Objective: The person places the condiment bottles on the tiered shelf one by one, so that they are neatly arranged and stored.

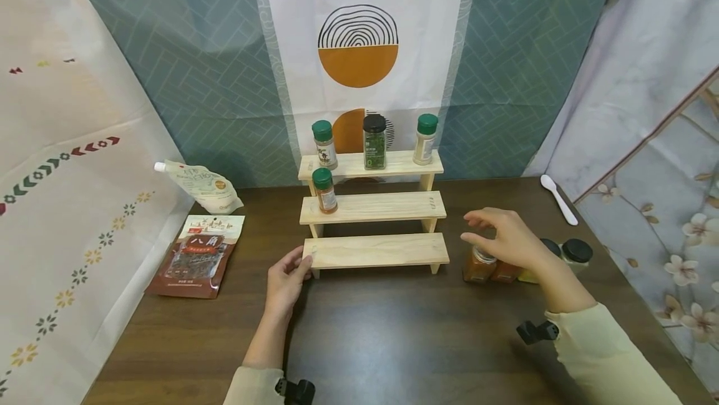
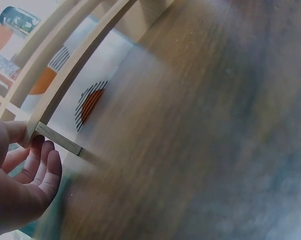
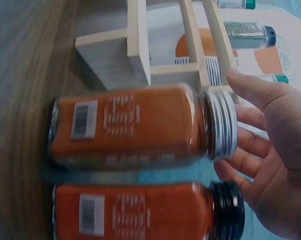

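Note:
A three-step wooden rack [image 1: 376, 252] stands on the table. My left hand [image 1: 288, 283] pinches the left end of its lowest step, thumb on top and fingers beneath, as the left wrist view also shows. On the top step stand a green-capped shaker [image 1: 326, 150], a black-capped jar of green herbs [image 1: 374, 148] and another green-capped shaker [image 1: 424, 143]. The middle step carries a green-capped shaker [image 1: 326, 196] at its left end. My right hand [image 1: 508, 239], fingers loosely bent, hovers by a silver-lidded spice jar [image 3: 125, 125]. Beside that jar is a black-lidded red spice jar [image 3: 135, 212].
More black-lidded jars [image 1: 577, 252] stand to the right, partly hidden by my right arm. A white spoon [image 1: 558, 200] lies at the far right. On the left are a brown spice packet [image 1: 196, 258] and a white spouted pouch [image 1: 202, 186]. Patterned cloth [image 1: 213, 80] hangs behind.

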The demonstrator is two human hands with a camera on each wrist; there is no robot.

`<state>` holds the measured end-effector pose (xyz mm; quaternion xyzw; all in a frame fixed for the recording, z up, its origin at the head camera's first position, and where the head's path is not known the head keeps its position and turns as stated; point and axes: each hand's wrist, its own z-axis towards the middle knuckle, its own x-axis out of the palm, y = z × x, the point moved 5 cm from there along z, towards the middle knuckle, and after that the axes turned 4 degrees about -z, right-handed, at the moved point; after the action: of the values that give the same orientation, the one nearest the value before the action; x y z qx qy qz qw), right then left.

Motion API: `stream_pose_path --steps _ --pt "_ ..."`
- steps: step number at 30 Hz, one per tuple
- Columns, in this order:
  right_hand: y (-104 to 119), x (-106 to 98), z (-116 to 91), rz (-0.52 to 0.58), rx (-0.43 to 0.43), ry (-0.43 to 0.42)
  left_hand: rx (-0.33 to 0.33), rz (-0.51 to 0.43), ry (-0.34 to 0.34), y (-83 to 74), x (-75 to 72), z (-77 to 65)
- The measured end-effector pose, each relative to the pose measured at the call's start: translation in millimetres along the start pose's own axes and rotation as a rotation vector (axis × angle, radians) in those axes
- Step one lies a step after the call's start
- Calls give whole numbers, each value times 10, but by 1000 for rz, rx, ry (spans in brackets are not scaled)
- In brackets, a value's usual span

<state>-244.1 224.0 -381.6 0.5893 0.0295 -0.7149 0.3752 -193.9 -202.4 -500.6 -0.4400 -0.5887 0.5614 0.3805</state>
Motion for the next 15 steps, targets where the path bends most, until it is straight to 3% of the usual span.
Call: stream_pose_path --steps 7,15 --pt "-72 -27 -127 -18 22 8 1 -2 -1 -25 -8 -22" --pt "-99 11 -260 2 -20 -5 15 3 0 -34 7 -38"
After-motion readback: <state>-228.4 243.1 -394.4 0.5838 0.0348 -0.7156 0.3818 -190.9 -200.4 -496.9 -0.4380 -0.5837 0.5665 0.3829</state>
